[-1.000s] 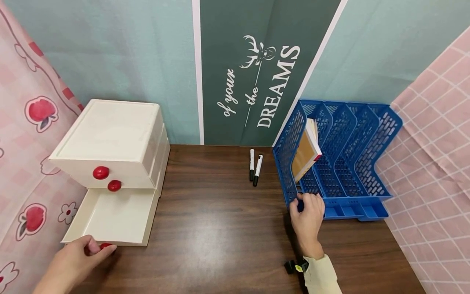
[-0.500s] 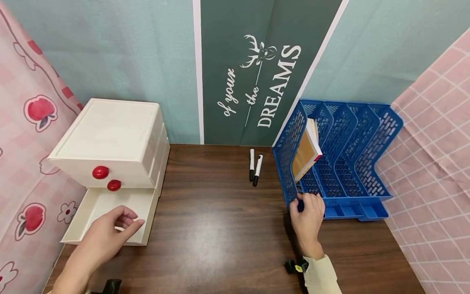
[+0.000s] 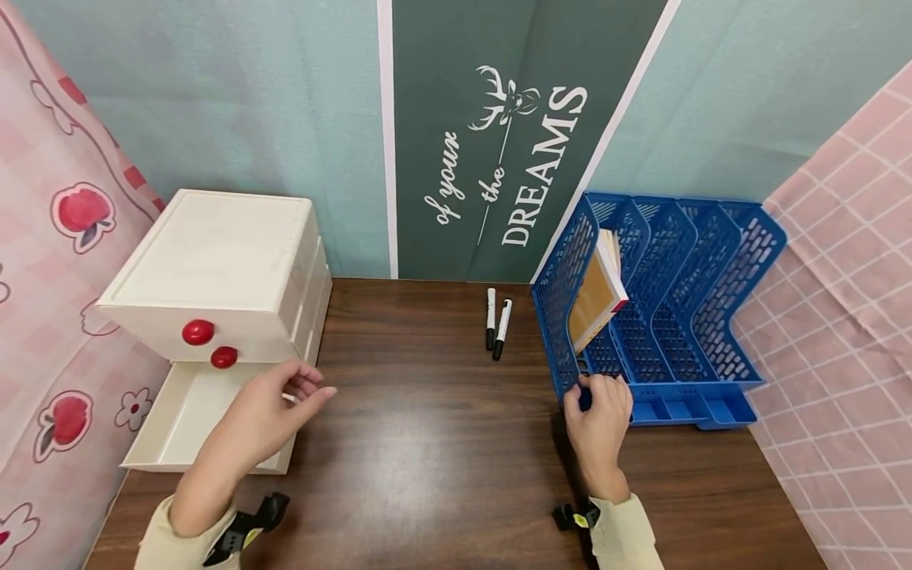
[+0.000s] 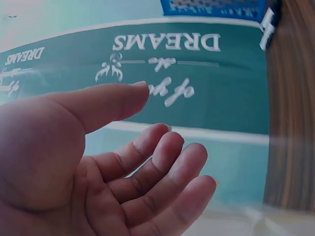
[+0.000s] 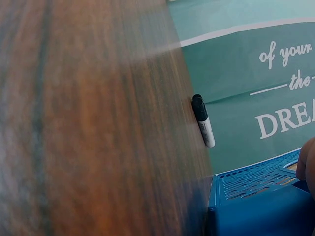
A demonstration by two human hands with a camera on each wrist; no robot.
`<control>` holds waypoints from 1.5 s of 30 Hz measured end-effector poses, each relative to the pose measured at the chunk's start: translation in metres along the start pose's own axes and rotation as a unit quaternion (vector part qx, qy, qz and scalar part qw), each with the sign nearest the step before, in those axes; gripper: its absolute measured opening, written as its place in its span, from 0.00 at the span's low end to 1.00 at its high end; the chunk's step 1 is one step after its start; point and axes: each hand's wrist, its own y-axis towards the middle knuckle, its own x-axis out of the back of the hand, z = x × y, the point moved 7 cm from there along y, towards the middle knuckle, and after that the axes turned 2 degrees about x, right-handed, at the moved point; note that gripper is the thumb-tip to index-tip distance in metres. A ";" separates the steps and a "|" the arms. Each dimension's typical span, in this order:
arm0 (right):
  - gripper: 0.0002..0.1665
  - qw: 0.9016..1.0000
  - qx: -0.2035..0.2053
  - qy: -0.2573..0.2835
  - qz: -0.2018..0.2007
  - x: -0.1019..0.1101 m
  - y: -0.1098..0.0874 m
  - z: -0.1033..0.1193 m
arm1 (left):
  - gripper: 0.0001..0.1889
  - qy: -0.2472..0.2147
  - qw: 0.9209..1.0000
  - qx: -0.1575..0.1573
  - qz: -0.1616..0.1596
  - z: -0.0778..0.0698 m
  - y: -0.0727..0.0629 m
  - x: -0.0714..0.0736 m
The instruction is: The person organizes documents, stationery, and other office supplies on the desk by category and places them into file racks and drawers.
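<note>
My left hand (image 3: pixel 274 408) hovers over the right side of a pulled-out lower drawer (image 3: pixel 188 412) of a white drawer unit (image 3: pixel 207 245). Its fingers are loosely bent, and the left wrist view shows nothing between thumb and fingers. On the right, my right hand (image 3: pixel 597 416) grips the front left corner of a blue file rack (image 3: pixel 727 408), thumb on the outer side. Only part of that hand shows at the edge of the right wrist view. A book (image 3: pixel 597 305) with a tan cover leans in the rack's leftmost compartment.
Two white markers with black caps, a left marker (image 3: pixel 491 321) and a right marker (image 3: pixel 502 328), lie on the brown wooden table (image 3: pixel 399 467) towards the back. Two red knobs show on the upper drawers, one an upper knob (image 3: pixel 198 332). Patterned cloths hang around the table.
My left hand has let go of the lower drawer's front knob and moved up and to the right across the drawer. The right hand keeps its hold on the rack's corner.
</note>
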 end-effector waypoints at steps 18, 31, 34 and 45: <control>0.07 1.000 0.003 0.005 0.001 0.000 0.000 0.001 | 0.10 -0.035 0.998 0.005 0.057 -0.031 0.072 -0.055; 0.06 1.000 0.001 0.007 0.001 0.000 0.001 0.000 | 0.13 -0.008 0.998 0.001 0.064 -0.061 0.124 -0.087; 0.05 1.000 0.000 0.009 0.002 0.000 0.001 0.000 | 0.13 -0.007 0.997 -0.002 0.073 -0.072 0.137 -0.094; 0.05 1.000 -0.002 0.013 -0.002 0.000 0.001 -0.001 | 0.14 0.029 0.996 -0.013 0.086 -0.105 0.188 -0.128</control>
